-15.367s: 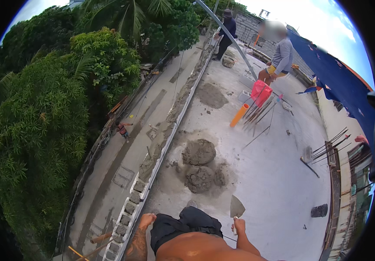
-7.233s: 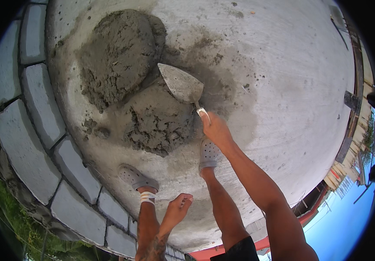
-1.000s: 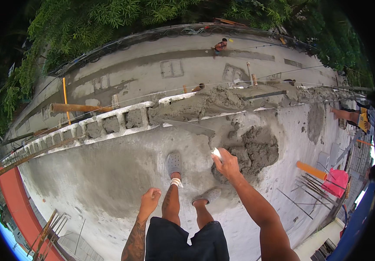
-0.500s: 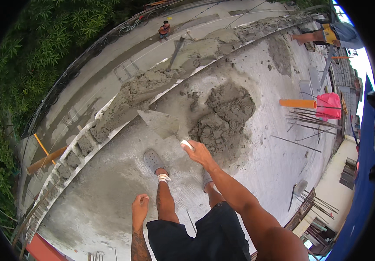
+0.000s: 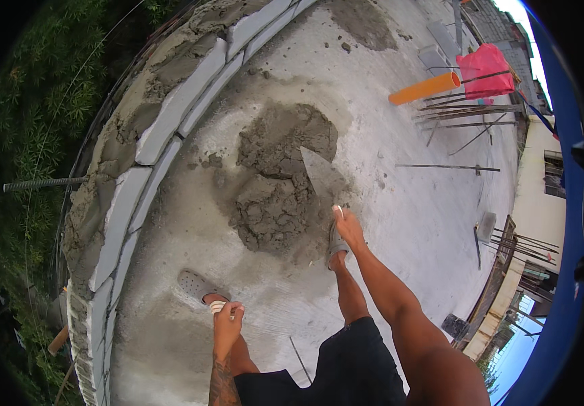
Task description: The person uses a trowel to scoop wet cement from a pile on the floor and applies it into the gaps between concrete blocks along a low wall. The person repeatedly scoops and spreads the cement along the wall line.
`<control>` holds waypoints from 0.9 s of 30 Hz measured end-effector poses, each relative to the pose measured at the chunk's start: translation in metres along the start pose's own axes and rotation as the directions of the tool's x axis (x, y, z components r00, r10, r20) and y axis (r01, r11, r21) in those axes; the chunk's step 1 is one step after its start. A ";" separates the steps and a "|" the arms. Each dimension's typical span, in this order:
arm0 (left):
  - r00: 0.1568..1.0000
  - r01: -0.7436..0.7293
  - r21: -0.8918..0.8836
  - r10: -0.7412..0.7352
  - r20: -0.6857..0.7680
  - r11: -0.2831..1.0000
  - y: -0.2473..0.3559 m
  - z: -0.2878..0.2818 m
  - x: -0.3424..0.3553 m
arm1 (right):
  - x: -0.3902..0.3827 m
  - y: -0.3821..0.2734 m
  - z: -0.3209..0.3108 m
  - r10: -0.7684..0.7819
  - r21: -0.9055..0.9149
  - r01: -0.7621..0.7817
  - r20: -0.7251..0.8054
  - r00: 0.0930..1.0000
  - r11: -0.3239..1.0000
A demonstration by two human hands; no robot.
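My right hand is closed around the white handle of a triangular trowel, whose blade lies over the right side of the wet grey mortar pile. My left hand is held low over my left foot, fingers curled with nothing visible in them. A grey clog is on that foot; the other clog is beside the mortar, partly behind my right hand. On the left runs a low block wall, with lumpy mortar along its outer top.
Foliage lies beyond the wall, where a rebar sticks out. At upper right are an orange pipe, pink plastic, steel rods and grey blocks. A dark container sits at lower right.
The view has turned, so the wall now runs down the left. The trowel has moved from beside the wall onto the mortar pile. The co-worker at upper right has left the view.
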State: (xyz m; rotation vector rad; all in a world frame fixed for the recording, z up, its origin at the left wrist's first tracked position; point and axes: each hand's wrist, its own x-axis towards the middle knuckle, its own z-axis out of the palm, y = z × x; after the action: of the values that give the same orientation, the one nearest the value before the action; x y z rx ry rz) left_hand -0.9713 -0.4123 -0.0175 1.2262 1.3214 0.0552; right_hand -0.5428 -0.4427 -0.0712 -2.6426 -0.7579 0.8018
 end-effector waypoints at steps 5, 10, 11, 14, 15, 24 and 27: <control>0.991 0.017 0.153 -0.037 0.130 0.988 -0.016 0.115 0.032 | 0.137 0.070 -0.001 0.205 0.047 -0.212 0.126 0.971 0.976; 0.937 0.080 0.233 -0.153 0.314 0.969 -0.032 0.211 0.039 | 0.190 0.113 0.065 0.285 0.124 -0.301 0.130 0.950 0.946; 0.926 0.099 0.250 -0.181 0.331 0.963 -0.030 0.220 0.037 | 0.198 0.125 0.068 0.322 0.144 -0.356 0.213 0.922 0.923; 0.902 0.138 0.257 -0.229 0.367 0.956 -0.012 0.225 0.033 | 0.229 0.152 0.054 0.529 0.020 -0.584 0.400 0.748 0.811; 0.903 0.133 0.274 -0.231 0.363 0.953 -0.004 0.223 0.034 | 0.232 0.158 0.045 0.482 0.006 -0.528 0.403 0.778 0.849; 0.912 0.265 0.282 -0.335 0.238 0.922 0.015 0.199 0.070 | 0.116 0.235 0.031 0.487 0.154 -0.506 0.150 0.861 0.848; 0.926 0.240 0.310 -0.313 0.212 0.920 -0.006 0.206 0.071 | 0.190 0.221 0.095 0.370 0.312 -0.446 0.274 0.888 0.839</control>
State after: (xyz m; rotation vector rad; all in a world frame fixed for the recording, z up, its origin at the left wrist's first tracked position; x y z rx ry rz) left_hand -0.7986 -0.5001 -0.1178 1.2179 1.2889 -0.4972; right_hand -0.3744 -0.5087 -0.3189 -2.4199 -0.0463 1.2075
